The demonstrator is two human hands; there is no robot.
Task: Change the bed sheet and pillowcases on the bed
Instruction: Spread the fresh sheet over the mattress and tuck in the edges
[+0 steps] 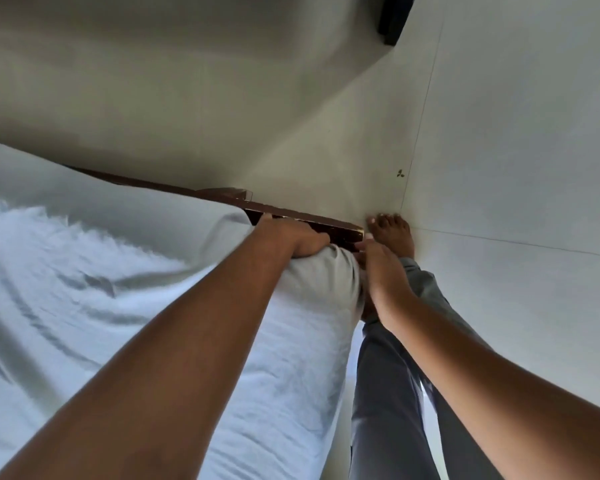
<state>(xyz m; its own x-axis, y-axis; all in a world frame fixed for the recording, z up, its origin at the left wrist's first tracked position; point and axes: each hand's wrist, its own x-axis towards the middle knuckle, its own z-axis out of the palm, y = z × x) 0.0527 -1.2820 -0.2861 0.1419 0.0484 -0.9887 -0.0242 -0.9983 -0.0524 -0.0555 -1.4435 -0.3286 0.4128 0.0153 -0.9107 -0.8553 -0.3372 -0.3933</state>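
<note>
From the head camera I look down on one corner of the bed. The bed sheet, pale and creased, covers the mattress across the left half of the picture and runs over the rounded corner near the middle.

My left hand sits on top of that corner. Its fingers curl down over the far edge and grip the sheet against the mattress, just beside the dark wooden bed frame.

My right hand lies against the near side of the same corner, touching the sheet. Its fingers reach fairly straight toward the end of the frame. The thumb and palm are hidden, so I cannot tell whether this hand pinches any cloth.

Both forearms stretch in from the bottom edge and come together at the corner.

Below the right hand a leg in grey trousers stands close to the side of the bed. A bare foot rests on the pale tiled floor, just beside the frame's end. A dark object, too blurred to identify, sits at the top edge.
</note>
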